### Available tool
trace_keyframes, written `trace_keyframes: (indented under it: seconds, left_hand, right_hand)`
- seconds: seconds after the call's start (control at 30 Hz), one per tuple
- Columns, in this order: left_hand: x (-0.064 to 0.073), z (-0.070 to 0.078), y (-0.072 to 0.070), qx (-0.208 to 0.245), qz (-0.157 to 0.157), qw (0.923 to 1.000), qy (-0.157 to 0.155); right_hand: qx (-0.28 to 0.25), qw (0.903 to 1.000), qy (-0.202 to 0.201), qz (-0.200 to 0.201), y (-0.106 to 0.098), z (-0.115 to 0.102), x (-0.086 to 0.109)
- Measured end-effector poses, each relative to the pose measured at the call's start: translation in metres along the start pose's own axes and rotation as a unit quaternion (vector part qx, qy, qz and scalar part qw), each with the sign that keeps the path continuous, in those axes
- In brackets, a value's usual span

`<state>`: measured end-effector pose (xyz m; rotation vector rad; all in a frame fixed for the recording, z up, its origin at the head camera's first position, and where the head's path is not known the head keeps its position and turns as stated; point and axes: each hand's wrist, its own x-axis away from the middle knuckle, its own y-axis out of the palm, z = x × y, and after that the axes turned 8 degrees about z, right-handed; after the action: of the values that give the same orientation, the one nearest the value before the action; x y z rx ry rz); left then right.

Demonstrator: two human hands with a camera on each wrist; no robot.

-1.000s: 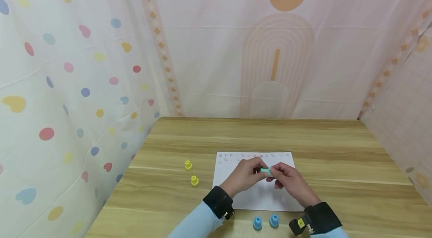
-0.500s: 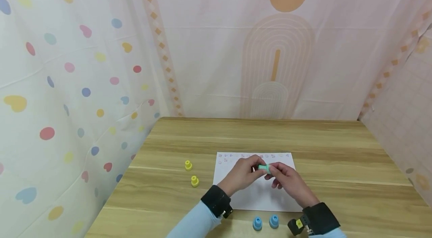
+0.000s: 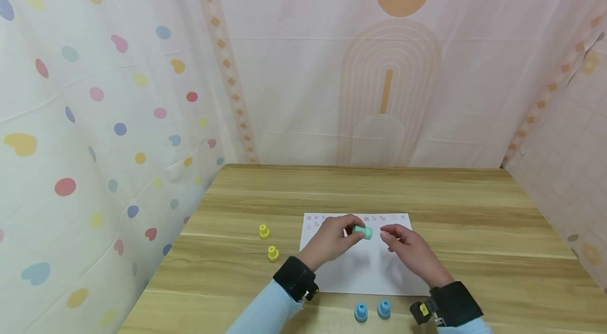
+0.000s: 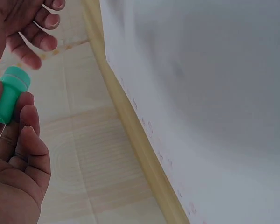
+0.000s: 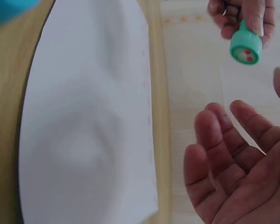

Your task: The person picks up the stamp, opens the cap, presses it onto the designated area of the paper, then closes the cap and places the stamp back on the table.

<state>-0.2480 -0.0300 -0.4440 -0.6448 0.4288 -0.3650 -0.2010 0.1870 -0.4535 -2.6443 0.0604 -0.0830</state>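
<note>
My left hand (image 3: 332, 243) pinches a small green toy stamp (image 3: 364, 232) between thumb and fingers, over the white paper (image 3: 355, 281). In the right wrist view, the stamp's round end (image 5: 246, 55) shows red marks on a pale face. Across a small gap, my right hand (image 3: 411, 251) holds nothing; its fingers (image 5: 210, 135) are loosely bent and apart. Rows of small reddish prints (image 3: 374, 218) run along the paper's far edge, partly covered by the left hand in the head view.
Two yellow stamps (image 3: 264, 232) (image 3: 273, 253) stand left of the paper on the wooden table (image 3: 227, 281). Two blue stamps (image 3: 361, 312) (image 3: 384, 309) stand at its near edge. A patterned curtain (image 3: 294, 86) hangs behind the table.
Earlier both hands had their fingers on the green stamp. The right hand has let go, and the left hand has moved slightly left with the stamp.
</note>
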Motion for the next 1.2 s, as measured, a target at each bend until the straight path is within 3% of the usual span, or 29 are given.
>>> trace_keyframes:
  seconds: [0.13,0.27,0.53,0.63,0.83,1.03,1.2]
  left_hand:
    - [0.001,0.0,-0.004,-0.019,-0.004,0.9998,0.005]
    - [0.003,0.001,-0.009,-0.044,-0.015,0.9989,0.011]
    - [0.007,0.007,-0.017,-0.128,-0.053,0.9899,0.029]
    - [0.009,0.01,-0.02,-0.164,-0.066,0.9836,0.038]
    - [0.017,0.015,-0.024,-0.2,-0.117,0.9723,0.026]
    - [0.029,0.023,-0.026,-0.223,-0.176,0.9589,0.0]
    - [0.038,0.022,-0.021,-0.238,-0.203,0.9498,-0.009]
  right_hand:
    - [0.083,0.9964,-0.019,0.008,-0.001,0.001,0.0]
    - [0.16,0.9858,-0.05,0.012,-0.001,0.002,0.001]
    - [0.324,0.9395,-0.11,0.012,0.0,0.003,0.004]
    - [0.347,0.9311,-0.111,0.011,-0.001,0.004,0.005]
    - [0.37,0.9228,-0.106,0.002,-0.001,0.002,0.007]
    - [0.374,0.9213,-0.106,-0.004,0.0,0.001,0.009]
    - [0.374,0.9206,-0.111,-0.009,0.0,0.004,0.009]
